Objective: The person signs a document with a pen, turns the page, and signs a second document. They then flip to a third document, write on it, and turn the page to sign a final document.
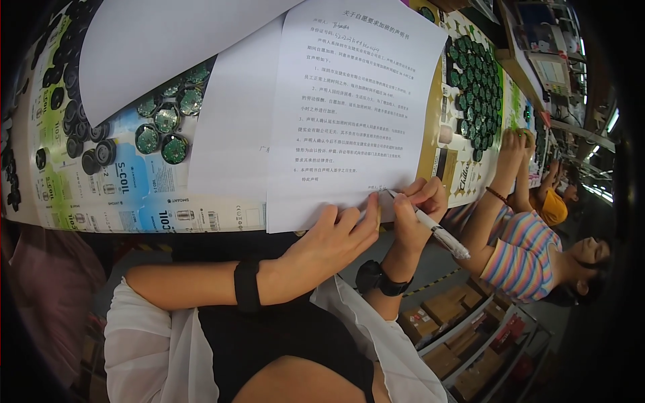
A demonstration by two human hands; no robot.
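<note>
A printed sheet of paper (pixel 349 121) lies on the work table with its lower edge toward me. My right hand (pixel 418 209) grips a white pen (pixel 440 232), its tip touching the sheet near the lower right, beside some handwriting. My left hand (pixel 332 242) rests at the sheet's bottom edge with its fingers stretched out, close beside the pen tip. Nothing shows inside it. A second sheet (pixel 235 127) sits partly under the printed one, and a blank white sheet (pixel 168 40) covers the upper left.
Round green circuit boards (pixel 166 119) lie left of the sheets, and several more (pixel 477 94) stand at the right. Black round parts (pixel 84 134) cover the table's far left. To my right a co-worker in a striped shirt (pixel 524 258) works at the same bench. Cardboard boxes (pixel 443 305) sit on a low rack.
</note>
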